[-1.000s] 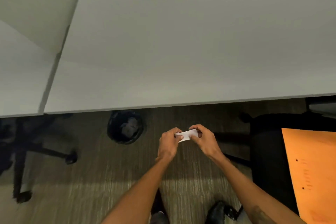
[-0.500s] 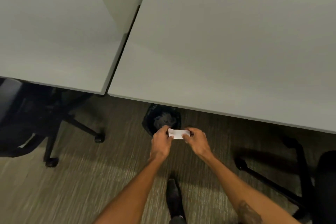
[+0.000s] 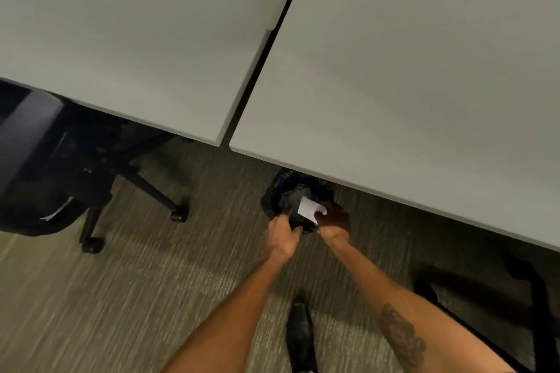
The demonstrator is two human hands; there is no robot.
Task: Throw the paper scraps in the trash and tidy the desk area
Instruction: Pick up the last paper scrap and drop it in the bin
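Observation:
A black trash bin (image 3: pixel 274 191) with a dark liner stands on the carpet, half tucked under the front edge of the right desk (image 3: pixel 424 70). Crumpled scraps lie inside it. A small white paper scrap (image 3: pixel 309 208) hangs over the bin's opening, pinched in my right hand (image 3: pixel 333 221). My left hand (image 3: pixel 281 236) is just left of it at the bin's near rim, fingers curled; I cannot tell whether it touches the paper.
A second grey desk (image 3: pixel 121 39) adjoins on the left, split off by a dark gap. A black office chair (image 3: pixel 45 166) with castors stands under it. Another chair base (image 3: pixel 515 297) is at the lower right. My black shoe (image 3: pixel 300 333) is on the carpet.
I have stepped left toward the bin, and both hands have carried the scrap forward from in front of me to above the bin's opening. The left hand has slipped off the scrap's left end.

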